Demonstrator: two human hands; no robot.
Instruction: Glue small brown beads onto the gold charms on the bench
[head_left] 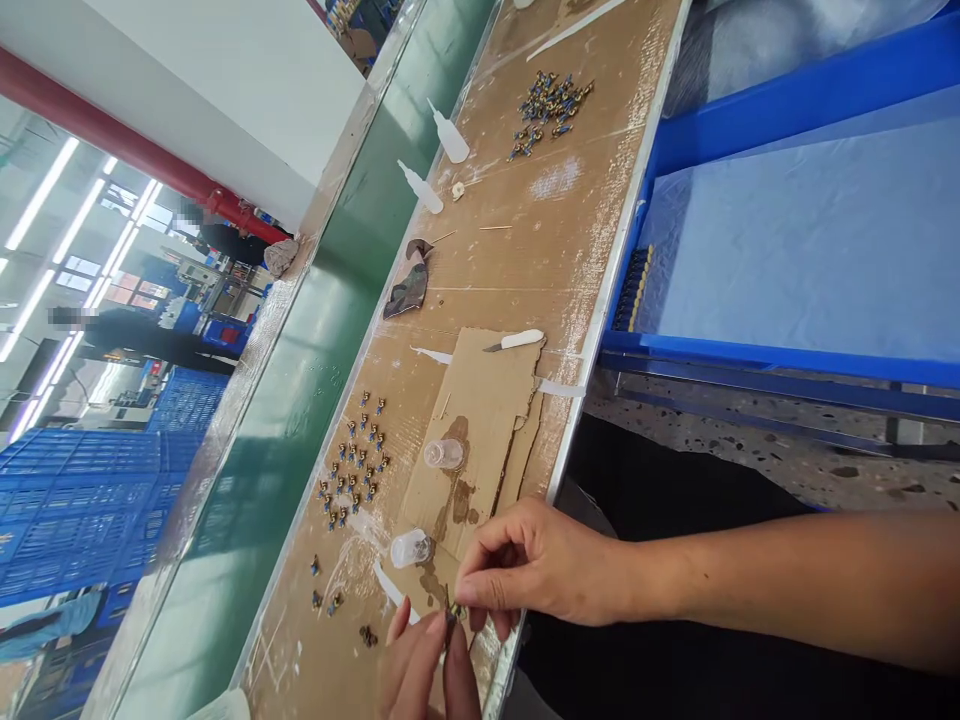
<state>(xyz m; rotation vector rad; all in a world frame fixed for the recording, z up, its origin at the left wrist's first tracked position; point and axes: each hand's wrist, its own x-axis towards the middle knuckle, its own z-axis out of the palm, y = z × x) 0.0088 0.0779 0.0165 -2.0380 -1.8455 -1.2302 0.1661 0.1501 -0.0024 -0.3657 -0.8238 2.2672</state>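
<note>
My right hand [536, 565] comes in from the right side over the table edge, thumb and fingers pinched together. Below it my left hand [431, 665] is closed too, its fingertips meeting the right ones. Between them is a tiny dark piece with a yellowish-green bit [453, 610], mostly covered by the fingers. Near the hands a clear small cup [411, 548] lies on stained cardboard [487, 385], and a second clear cup [444, 454] is further along. Small blue-and-gold pieces [352, 460] stand in loose rows beyond. A few dark bits [368, 636] lie near my left hand.
A white-handled knife [521, 340] rests on the cardboard. Further along are a camouflage cloth [410, 285], two white nozzle bottles [452, 138] and a heap of blue-and-gold pieces [555, 100]. A blue tray [750, 350] adjoins the table edge; a green belt [300, 390] runs behind.
</note>
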